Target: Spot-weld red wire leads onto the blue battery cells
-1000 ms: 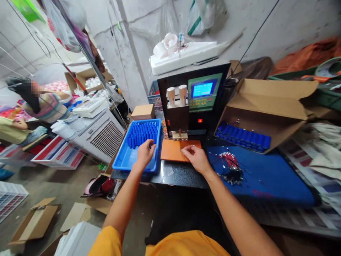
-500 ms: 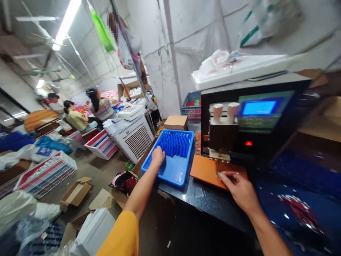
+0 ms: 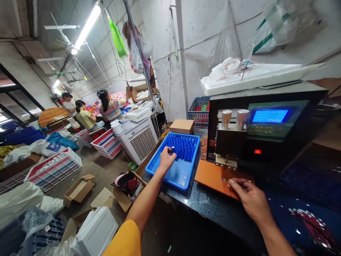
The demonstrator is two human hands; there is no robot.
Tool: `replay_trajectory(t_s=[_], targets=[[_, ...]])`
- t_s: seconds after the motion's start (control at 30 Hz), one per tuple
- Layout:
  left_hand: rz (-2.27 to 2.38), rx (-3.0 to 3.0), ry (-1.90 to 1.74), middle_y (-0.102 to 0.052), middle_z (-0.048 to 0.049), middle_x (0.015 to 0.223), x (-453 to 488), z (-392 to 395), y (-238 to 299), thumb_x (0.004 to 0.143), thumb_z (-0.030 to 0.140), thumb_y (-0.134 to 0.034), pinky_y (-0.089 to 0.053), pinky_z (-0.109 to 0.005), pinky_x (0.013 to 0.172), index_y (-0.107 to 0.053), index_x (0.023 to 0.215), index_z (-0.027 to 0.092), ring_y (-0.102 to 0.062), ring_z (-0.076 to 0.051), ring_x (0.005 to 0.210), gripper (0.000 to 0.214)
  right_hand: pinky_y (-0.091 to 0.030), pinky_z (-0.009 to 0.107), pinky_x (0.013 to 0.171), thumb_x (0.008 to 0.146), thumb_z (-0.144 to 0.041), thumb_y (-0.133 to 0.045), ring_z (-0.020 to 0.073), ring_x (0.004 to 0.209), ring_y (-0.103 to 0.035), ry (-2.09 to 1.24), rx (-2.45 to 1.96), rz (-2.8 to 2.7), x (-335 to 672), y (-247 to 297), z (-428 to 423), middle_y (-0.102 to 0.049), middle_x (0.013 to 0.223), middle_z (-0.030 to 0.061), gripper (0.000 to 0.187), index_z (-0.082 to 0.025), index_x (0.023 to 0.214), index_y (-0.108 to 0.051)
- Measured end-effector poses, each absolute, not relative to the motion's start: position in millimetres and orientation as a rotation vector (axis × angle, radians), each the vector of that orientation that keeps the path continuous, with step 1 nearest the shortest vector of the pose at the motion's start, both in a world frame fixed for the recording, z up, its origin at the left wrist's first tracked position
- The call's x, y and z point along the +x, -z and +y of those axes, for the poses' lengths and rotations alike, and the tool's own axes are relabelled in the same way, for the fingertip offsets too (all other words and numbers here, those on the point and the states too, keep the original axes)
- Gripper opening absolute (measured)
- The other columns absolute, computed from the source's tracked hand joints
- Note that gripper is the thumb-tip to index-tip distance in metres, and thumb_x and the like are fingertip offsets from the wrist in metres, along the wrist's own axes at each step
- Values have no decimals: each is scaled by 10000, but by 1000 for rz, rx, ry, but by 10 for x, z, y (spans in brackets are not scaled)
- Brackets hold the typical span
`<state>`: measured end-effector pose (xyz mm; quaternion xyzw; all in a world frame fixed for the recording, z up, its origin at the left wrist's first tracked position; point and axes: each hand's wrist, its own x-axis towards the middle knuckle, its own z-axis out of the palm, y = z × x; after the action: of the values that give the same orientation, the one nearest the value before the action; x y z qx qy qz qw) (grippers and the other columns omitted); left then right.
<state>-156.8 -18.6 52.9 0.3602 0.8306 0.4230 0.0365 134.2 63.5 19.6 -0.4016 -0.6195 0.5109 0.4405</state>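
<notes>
With left grip [image 3: 167,160] pinched around one smooth blue cylinder [image 3: 173,149] at one plastic tray [image 3: 176,174], left, holds right grip [image 3: 252,199], pinched on one tiny, indistinct piece [image 3: 226,180], at one flat orange board [image 3: 209,176], right.

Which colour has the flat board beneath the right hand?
The board is orange; head view shows it.

We pinch one blue cylinder [image 3: 173,149], upright, pale end up, near standing blue cylinders [image 3: 185,147] in the tray [image 3: 179,175].

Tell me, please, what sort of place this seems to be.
It looks like a factory workshop: a machine with a lit screen on the bench, a blue tray of blue cylinders, and three people together in the background.
</notes>
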Motion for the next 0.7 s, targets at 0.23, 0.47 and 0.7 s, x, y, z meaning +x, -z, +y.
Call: replay_trajectory(t_s=[0.23, 0.47, 0.7], targets=[[1755, 1394, -1582, -628, 2, 749, -551, -139, -259, 750, 169, -620, -460, -235, 659, -640, 921, 170, -552, -117, 665, 172, -573, 373, 712, 533, -645, -809, 245, 705, -685, -1407, -979, -1391, 1372, -226, 677, -721, 731, 91, 486, -201, 684, -684], [1576, 1419, -1389, -669, -10, 710, -150, -96, -200, 813, 255, -602, -490, -247, 636, -664, 831, 171, -610, -140, 657, 106, -543, 351, 741, 493, -622, -848, 183, 645, -643, -1525, -903, -1102, 1311, -221, 492, -686, 671, 35, 514, -192, 686, -642], [1533, 1434, -1444, -712, -17, 778, -93, 12, -129, 809, 305, -619, -519, -261, 660, -698, 902, 175, -645, -152, 684, 178, -538, 338, 732, 615, -536, -816, 178, 648, -639, -1465, -874, -1034, 1291, -146, 489, -669, 661, 23, 402, -189, 688, -626]])
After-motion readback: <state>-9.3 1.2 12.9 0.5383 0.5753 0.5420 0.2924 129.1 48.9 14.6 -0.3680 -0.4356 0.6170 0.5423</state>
